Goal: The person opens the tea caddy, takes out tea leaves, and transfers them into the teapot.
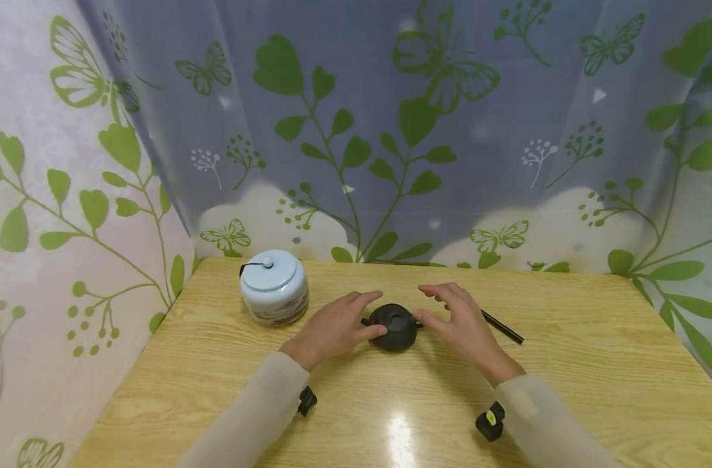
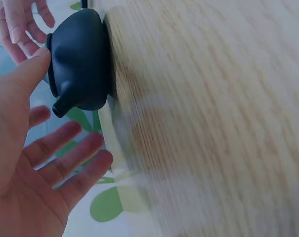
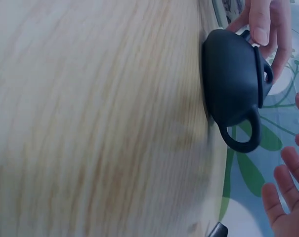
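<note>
A small dark teapot sits upright on the wooden table, lid on, between the two hands. Its short spout points toward the left hand, whose fingers are spread and slightly bent. In the head view the left thumb overlaps the teapot's near left side; the left wrist view has the thumb tip right at the lid's rim. On the other side, the right hand is held with fingers apart next to the looped handle. Its thumb tip is close to that handle in the head view. Neither hand grips the pot.
A pale blue-white lidded jar with a dark cord stands at the back left. A slim black rod lies on the table beyond the right hand. Leaf-patterned cloth hangs behind the table's back edge.
</note>
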The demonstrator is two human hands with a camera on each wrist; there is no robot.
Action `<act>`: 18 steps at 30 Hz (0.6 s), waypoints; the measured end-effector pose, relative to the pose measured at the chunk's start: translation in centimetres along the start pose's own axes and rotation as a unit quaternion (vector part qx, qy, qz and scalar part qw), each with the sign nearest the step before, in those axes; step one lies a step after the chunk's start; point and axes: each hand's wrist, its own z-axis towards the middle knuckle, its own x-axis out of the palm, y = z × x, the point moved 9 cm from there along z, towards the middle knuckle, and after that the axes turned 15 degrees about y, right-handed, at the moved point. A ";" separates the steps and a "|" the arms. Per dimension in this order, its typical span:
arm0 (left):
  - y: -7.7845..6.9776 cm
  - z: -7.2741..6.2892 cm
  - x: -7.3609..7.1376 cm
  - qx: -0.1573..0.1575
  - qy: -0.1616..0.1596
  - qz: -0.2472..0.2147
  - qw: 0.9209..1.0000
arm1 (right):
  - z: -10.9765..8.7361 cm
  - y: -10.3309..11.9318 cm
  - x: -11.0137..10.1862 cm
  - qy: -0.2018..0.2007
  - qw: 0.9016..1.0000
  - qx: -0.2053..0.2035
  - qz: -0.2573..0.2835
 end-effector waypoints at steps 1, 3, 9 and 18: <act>0.1 0.0 0.1 0.004 0.003 -0.008 1.000 | 0.1 0.0 0.2 0.003 1.000 0.000 0.003; 0.2 0.1 0.2 0.014 0.007 -0.025 1.000 | 0.3 0.2 0.5 0.008 1.000 -0.001 0.004; 0.6 0.4 0.3 0.043 -0.001 -0.051 0.998 | 1.0 0.6 1.6 0.023 1.000 -0.007 -0.001; 1.1 0.4 0.1 0.059 -0.006 -0.056 0.997 | 1.7 0.7 2.7 0.033 0.999 -0.006 0.001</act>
